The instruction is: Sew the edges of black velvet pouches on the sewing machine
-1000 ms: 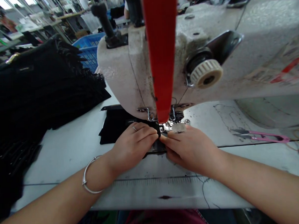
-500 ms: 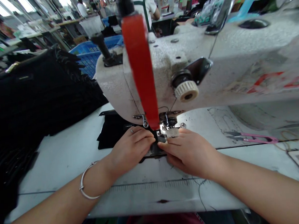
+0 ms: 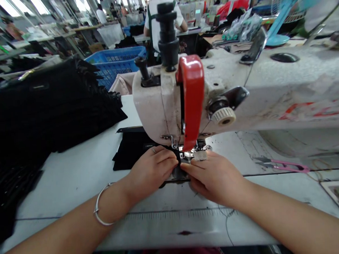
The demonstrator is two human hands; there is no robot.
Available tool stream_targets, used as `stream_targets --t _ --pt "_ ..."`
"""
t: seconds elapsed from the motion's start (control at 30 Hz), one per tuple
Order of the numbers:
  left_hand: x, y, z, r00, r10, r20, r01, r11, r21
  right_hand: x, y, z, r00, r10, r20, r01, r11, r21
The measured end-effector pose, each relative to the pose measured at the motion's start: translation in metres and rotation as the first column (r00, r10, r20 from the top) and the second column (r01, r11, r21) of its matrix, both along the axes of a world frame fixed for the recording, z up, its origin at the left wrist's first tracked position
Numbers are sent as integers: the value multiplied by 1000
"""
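"Did you notice what lay off to the right?"

"Pink-handled thread snips, their blades pointing left."

"And farther back?"

"A blue plastic basket stood on the left. A person in a white top was beyond it, and over on the right a light-blue fan stood near some clear plastic bags."

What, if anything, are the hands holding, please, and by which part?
The left hand holds the black cloth by its right end, near the presser foot; whether the right hand grips it cannot be told.
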State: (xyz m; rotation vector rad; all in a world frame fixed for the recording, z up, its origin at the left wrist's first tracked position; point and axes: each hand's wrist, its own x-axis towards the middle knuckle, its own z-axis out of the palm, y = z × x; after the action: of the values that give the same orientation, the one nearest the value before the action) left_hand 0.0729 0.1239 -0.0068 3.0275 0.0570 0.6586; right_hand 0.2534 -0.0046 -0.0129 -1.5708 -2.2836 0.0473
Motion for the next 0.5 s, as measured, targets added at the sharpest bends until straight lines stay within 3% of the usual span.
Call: stream_targets --t 0.2,0.37,0.5 --pt "-2 0 0 998 -24 59 22 999 30 1 -2 -3 999 10 -39 -9 1000 15" --pt "-15 4 -6 994 -89 -65 95 991 94 0 -2 -1 998 -27 -61 25 1000 -17" --pt "-16 7 -10 995 -59 -85 63 997 40 -3 2 0 999 -27 -39 26 999 -27"
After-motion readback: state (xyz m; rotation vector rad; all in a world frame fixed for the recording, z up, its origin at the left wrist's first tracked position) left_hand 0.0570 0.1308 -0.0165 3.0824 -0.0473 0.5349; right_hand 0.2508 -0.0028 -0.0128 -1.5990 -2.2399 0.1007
